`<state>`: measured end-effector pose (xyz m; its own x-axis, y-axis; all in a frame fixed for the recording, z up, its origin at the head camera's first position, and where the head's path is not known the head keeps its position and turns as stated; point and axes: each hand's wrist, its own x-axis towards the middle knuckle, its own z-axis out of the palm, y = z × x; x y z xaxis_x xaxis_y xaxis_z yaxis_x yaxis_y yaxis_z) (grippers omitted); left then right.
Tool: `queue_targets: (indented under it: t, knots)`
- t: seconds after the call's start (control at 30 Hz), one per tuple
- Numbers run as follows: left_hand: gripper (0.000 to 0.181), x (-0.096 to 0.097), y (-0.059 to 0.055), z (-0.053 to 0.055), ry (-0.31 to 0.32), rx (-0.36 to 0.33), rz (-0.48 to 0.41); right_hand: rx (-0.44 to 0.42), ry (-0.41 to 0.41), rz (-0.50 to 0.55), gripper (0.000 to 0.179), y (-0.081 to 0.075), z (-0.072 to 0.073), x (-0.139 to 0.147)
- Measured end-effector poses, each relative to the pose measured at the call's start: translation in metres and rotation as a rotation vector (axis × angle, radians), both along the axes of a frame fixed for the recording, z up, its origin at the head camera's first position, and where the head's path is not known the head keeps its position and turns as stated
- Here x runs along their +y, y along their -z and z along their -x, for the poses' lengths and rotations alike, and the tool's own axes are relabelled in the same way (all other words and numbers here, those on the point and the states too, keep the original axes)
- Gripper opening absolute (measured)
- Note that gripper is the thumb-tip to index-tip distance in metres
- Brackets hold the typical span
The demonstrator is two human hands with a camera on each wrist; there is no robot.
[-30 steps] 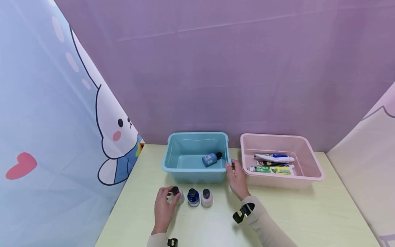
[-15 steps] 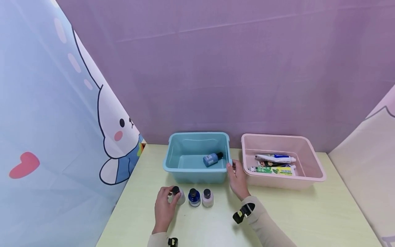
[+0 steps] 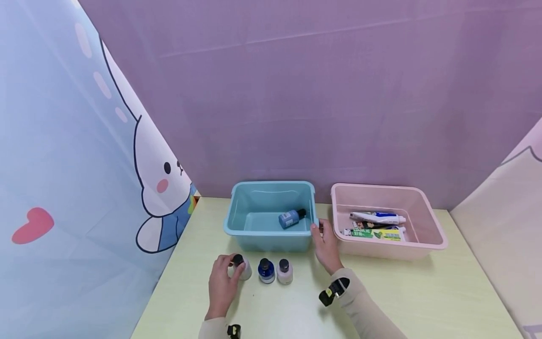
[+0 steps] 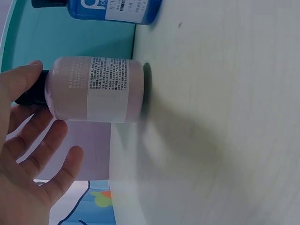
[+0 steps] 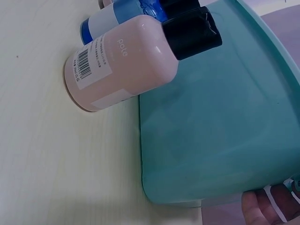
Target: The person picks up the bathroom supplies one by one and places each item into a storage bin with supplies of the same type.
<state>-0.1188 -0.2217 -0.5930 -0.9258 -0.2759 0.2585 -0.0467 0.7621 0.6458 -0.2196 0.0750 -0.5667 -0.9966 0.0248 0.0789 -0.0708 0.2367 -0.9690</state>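
My left hand [image 3: 223, 287] pinches the black cap of a pale pink bottle [image 4: 96, 89] between thumb and fingers; the bottle stands upright close over the table. To its right stand a dark blue bottle [image 3: 266, 271] and another pale pink bottle [image 3: 285, 273], both black-capped. With its thumb on the rim, my right hand [image 3: 327, 248] grips the front right corner of the teal bin [image 3: 267, 241]. Inside that bin a blue bottle [image 3: 290, 219] with a black cap lies on its side.
A pink bin [image 3: 381, 250] to the right holds several toothpaste tubes [image 3: 374, 234]. Both bins stand on a pale table [image 3: 457, 282] before a purple cloth backdrop [image 3: 322, 94]. A printed cartoon cloth [image 3: 84, 141] hangs at the left.
My left hand has shifted slightly left with the pink bottle, widening the gap to the blue one. The right hand keeps its place on the teal bin.
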Motion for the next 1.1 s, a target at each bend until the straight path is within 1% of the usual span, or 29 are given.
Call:
queue_targets:
  t: [0.23,0.43,0.7,0.9,1.1]
  knots:
    - [0.037,0.0,-0.008,0.0,0.004,0.017,-0.032,-0.034,0.002,-0.015,0.044,-0.001,0.0,-0.001]
    - [0.036,-0.002,-0.015,0.0,0.012,0.044,-0.022,-0.027,0.011,-0.018,0.043,-0.003,-0.001,-0.001]
    - [0.038,-0.005,-0.024,0.0,0.01,0.041,-0.022,-0.051,-0.003,-0.026,0.046,-0.003,0.0,-0.001]
    - [0.036,-0.006,-0.032,0.002,0.026,0.092,-0.02,-0.05,-0.011,-0.031,0.046,-0.004,-0.001,0.0]
    - [0.036,-0.007,-0.042,0.005,0.032,0.101,-0.023,-0.041,-0.022,-0.028,0.047,-0.004,0.0,0.002]
